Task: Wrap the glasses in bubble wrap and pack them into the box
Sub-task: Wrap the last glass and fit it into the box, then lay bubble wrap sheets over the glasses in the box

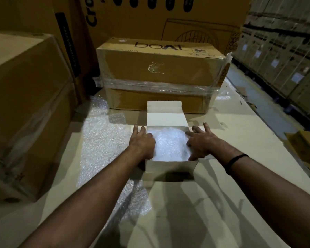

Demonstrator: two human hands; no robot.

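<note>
A small open white box (pixel 170 166) sits on the flat cardboard in front of me, its far flap (pixel 166 113) standing up. Bubble wrap (pixel 169 144) fills the inside of the box; no glass shows through it. My left hand (pixel 141 142) lies on the box's left edge with straight fingers touching the wrap. On the right edge rests my right hand (pixel 201 141), fingers spread, fingertips on the wrap and the side flap.
A loose sheet of bubble wrap (pixel 100 144) lies on the surface left of the box and runs under it. A taped "boat" carton (pixel 159 68) stands just behind. Big cartons (pixel 25 104) wall off the left; more cardboard (pixel 304 149) lies right.
</note>
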